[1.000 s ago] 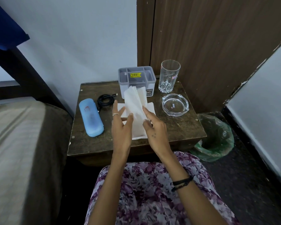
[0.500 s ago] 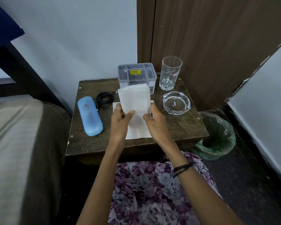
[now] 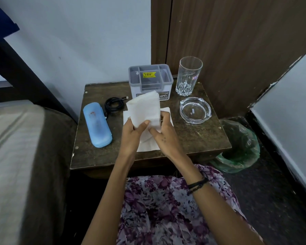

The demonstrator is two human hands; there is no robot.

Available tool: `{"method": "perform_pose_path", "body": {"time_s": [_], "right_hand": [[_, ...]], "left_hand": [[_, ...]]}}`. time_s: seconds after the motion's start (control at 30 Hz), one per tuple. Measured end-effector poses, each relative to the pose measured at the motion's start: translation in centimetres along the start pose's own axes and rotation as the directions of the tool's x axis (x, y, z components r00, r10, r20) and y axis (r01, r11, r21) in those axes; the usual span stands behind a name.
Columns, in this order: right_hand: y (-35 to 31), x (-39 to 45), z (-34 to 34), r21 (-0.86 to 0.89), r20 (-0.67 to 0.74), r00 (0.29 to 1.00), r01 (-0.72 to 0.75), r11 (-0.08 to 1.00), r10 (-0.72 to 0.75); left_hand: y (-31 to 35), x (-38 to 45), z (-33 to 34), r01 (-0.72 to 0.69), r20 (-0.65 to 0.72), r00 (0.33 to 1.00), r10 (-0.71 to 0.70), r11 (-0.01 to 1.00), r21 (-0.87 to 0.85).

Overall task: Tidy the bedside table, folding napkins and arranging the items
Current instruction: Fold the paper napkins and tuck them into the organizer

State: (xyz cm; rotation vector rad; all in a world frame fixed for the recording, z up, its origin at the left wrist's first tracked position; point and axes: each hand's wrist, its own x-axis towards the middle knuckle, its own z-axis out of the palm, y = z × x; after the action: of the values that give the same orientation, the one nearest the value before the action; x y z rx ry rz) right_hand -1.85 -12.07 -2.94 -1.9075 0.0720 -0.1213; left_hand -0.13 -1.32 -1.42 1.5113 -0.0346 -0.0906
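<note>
Over the middle of the bedside table (image 3: 193,138), both hands were holding a folded white napkin (image 3: 144,108) up off the surface, kinda tilted toward the back edge. The left hand (image 3: 132,135) had its thumb pinching the lower edge against the fingers behind, and the right hand (image 3: 163,137) pinched the lower right corner the same way, fingers mostly hidden behind the paper. My guess is it was lifted so the edges could be lined up in the air before the next crease, since that thin tissue would drag on the rough wood. Right under the hands lay a second napkin (image 3: 166,113), flat and unfolded near the front edge, probably waiting its turn or serving as the spot for the stack. Everything else was pushed out around the work area, which made sense: the blue case (image 3: 97,125) ran along the left edge, the black cable (image 3: 113,104) sat coiled just behind it, the grey organizer box (image 3: 150,80) was at the back edge, the tall glass (image 3: 189,75) stood at the back right corner, and the glass ashtray (image 3: 195,110) sat just in front of that by the right edge. Both glass pieces being well apart from the hands looked deliberate to me.
</note>
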Motion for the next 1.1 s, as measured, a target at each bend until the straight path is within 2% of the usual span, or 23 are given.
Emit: {"method": "perform_pose_path", "body": {"time_s": [0.27,0.37,0.53,0.6,0.67,0.77,0.83,1.0,1.1], "right_hand": [[-0.2,0.1,-0.6,0.055,0.077,0.996,-0.046,0.997,0.042],[-0.6,0.2,-1.3,0.076,0.100,0.995,-0.038,0.996,0.031],[-2.0,1.0,-2.7,0.215,0.027,1.000,-0.007,0.977,0.001],[-2.7,1.5,-3.0,0.249,0.035,0.999,0.023,0.968,-0.033],[-3.3,2.0,-3.4,0.265,0.068,0.997,0.023,0.964,-0.042],[-4.0,3.4,-4.2,0.214,0.190,0.982,-0.043,0.976,0.002],[-4.4,4.7,-4.8,0.154,0.224,0.974,-0.028,0.988,-0.008],[-6.2,8.5,-6.6,-0.011,0.125,0.988,0.087,0.996,-0.085],[-7.2,11.0,-7.3,-0.065,0.066,0.988,0.146,0.987,-0.142]], "left_hand": [[0.1,0.2,-0.7,0.065,0.025,0.998,-0.063,0.996,-0.058],[0.7,0.7,-1.1,0.047,0.022,0.999,-0.047,0.999,-0.024],[1.6,0.9,-1.7,-0.173,0.111,0.980,0.166,0.983,0.061],[1.9,0.8,-1.8,-0.253,0.160,0.959,0.234,0.961,0.114],[2.0,1.3,-1.8,-0.301,0.149,0.950,0.276,0.936,0.183],[2.8,2.7,-1.5,-0.295,0.076,0.956,0.285,0.931,0.215],[3.6,4.0,-1.3,-0.303,0.074,0.953,0.294,0.923,0.236],[6.2,8.4,-1.1,-0.307,0.250,0.939,0.236,0.902,0.302],[8.1,11.0,-0.9,-0.365,0.289,0.917,0.274,0.869,0.335]]}}
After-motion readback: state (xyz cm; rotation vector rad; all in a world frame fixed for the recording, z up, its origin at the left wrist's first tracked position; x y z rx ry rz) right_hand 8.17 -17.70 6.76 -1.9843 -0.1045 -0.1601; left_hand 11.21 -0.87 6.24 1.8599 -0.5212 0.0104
